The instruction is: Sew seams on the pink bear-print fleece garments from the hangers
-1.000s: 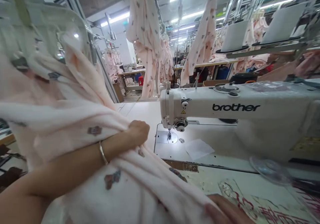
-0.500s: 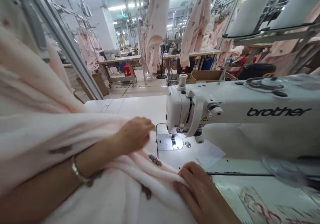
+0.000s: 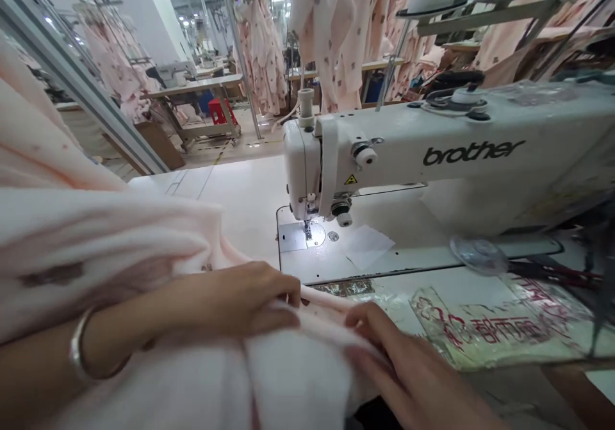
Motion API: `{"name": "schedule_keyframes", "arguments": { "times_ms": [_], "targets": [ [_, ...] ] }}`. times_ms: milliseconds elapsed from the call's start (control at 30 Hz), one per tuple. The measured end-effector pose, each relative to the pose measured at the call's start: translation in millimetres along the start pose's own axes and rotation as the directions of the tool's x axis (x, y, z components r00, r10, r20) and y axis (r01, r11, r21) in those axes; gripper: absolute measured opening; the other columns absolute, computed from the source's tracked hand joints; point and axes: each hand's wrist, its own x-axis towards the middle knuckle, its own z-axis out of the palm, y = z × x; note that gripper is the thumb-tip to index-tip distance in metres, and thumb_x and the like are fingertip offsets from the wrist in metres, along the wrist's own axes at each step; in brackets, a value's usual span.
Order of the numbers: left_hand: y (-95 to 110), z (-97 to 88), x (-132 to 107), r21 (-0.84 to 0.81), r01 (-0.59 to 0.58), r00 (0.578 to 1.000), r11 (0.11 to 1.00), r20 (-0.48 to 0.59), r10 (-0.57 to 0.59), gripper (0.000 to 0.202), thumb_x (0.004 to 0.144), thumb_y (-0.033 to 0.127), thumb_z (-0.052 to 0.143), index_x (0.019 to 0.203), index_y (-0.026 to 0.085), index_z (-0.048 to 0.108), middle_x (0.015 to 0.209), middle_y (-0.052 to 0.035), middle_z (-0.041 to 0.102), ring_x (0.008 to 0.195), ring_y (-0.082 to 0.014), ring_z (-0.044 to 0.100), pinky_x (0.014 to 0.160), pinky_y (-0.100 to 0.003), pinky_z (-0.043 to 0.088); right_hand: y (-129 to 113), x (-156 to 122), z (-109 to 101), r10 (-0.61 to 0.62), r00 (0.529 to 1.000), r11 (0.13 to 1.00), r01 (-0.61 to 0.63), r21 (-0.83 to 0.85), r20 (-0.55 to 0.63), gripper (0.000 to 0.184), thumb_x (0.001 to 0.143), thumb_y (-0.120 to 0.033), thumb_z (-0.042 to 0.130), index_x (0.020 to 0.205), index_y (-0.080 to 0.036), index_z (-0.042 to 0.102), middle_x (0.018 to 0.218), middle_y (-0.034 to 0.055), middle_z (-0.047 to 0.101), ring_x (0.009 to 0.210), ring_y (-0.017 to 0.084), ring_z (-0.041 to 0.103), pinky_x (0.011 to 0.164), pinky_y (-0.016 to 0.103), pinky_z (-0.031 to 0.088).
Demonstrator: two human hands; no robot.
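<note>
1. In the head view, brought the left hand (image 3: 240,298) closer to the right hand (image 3: 408,359) since half a second ago, from reaching with loose fingers above the cloth to gripping near its edge.
2. Grasping the pale pink fabric (image 3: 298,372) with the left hand, between thumb and curled fingers; wearing a silver bangle (image 3: 77,347) on that wrist.
3. Pinching the same edge with the right hand, just beside the left, slightly blurred.
4. Spreading the fabric from the left side across the front of the bench (image 3: 230,193), apart from the presser foot (image 3: 308,230).
5. Facing a white sewing machine (image 3: 461,141), with a white scrap (image 3: 368,247) under its arm and a clear plastic disc (image 3: 478,255) near the right hand.
6. Beyond, hanging patterned garments (image 3: 262,52) and a red stool (image 3: 221,112).
</note>
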Motion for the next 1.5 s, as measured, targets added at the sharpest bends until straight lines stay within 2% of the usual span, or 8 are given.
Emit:
{"name": "schedule_keyframes", "arguments": {
  "times_ms": [200,300,400,633,867,1167,1300,1500],
  "targets": [
    [-11,25.8,28,0.309,0.182,0.983,0.933,-0.089,-0.162,0.019,0.089,0.031,0.046,0.085,0.018,0.057,0.084,-0.0056,0.063,0.077,-0.0231,0.06,0.066,-0.033,0.041,15,49,-14,0.034,0.998,0.998,-0.031,-0.046,0.046,0.01,0.089,-0.012,0.051,0.086,-0.019,0.056,0.091,0.0023,0.055,0.088,0.02,0.054,0.076,0.035,0.043],
    [12,41.1,34,0.419,0.231,0.94,0.878,-0.329,-0.09,0.017,0.09,0.028,0.045,0.091,0.016,0.056,0.092,-0.0089,0.059,0.085,-0.0265,0.055,0.075,-0.041,0.042,19,62,-18,-0.053,0.998,0.999,0.053,0.001,0.023,0.011,0.084,-0.007,0.055,0.081,-0.017,0.057,0.093,0.0028,0.052,0.087,0.017,0.051,0.075,0.031,0.041],
    [26,53.9,47,0.336,0.167,0.908,0.927,-0.418,-0.013,0.025,0.089,0.038,0.05,0.095,0.014,0.053,0.095,-0.0091,0.054,0.092,-0.0263,0.05,0.084,-0.043,0.041,23,76,-22,-0.135,0.988,0.989,0.129,0.076,0.07,0.013,0.079,-0.004,0.057,0.077,-0.017,0.058,0.094,0.0024,0.054,0.093,0.016,0.05,0.079,0.029,0.039],
    [1,45.5,53,-0.138,0.021,0.96,0.99,-0.273,-0.059,0.023,0.085,0.036,0.058,0.09,0.016,0.047,0.094,-0.004,0.054,0.087,-0.0171,0.05,0.075,-0.028,0.04,24,99,-41,-0.083,0.949,0.983,0.028,0.181,0.304,0.008,0.078,-0.027,0.063,0.077,-0.019,0.062,0.079,-0.0014,0.058,0.068,0.012,0.051,0.057,0.024,0.036],
    [-14,27.1,38,-0.402,-0.022,0.992,0.915,-0.124,-0.031,0.037,0.082,0.049,0.059,0.106,0.02,0.056,0.095,-0.002,0.06,0.086,-0.0164,0.053,0.068,-0.024,0.038,14,114,-49,-0.094,0.829,0.921,-0.138,0.364,0.552,0.012,0.079,-0.027,0.061,0.078,-0.017,0.055,0.068,-0.0018,0.06,0.067,0.015,0.062,0.054,0.022,0.046],
    [-9,30.7,40,-0.533,-0.002,0.995,0.846,-0.083,-0.049,0.034,0.087,0.045,0.049,0.074,0.014,0.054,0.064,0.0037,0.041,0.061,-0.008,0.036,0.053,-0.021,0.026,12,111,-53,-0.054,0.857,0.91,-0.169,0.379,0.513,0.013,0.073,-0.024,0.065,0.073,-0.017,0.055,0.061,-0.0021,0.059,0.059,0.012,0.058,0.052,0.02,0.045],
    [-5,38.4,41,-0.653,0.033,0.986,0.757,-0.101,-0.13,0.031,0.084,0.044,0.054,0.075,0.014,0.055,0.064,0.0038,0.042,0.059,-0.0073,0.036,0.05,-0.019,0.025,14,104,-53,-0.077,0.865,0.893,-0.162,0.42,0.497,0.009,0.074,-0.02,0.061,0.075,-0.017,0.053,0.063,-0.0021,0.058,0.062,0.012,0.058,0.053,0.021,0.046],
    [-1,42.9,41,-0.661,0.033,0.972,0.75,-0.154,-0.179,0.024,0.083,0.038,0.055,0.076,0.015,0.057,0.064,0.0036,0.045,0.058,-0.0074,0.037,0.049,-0.018,0.026,10,97,-65,-0.075,0.845,0.886,-0.187,0.424,0.529,0.024,0.078,-0.026,0.062,0.1,-0.018,0.057,0.082,0.0002,0.056,0.07,0.013,0.057,0.052,0.022,0.051]
  ]
}}
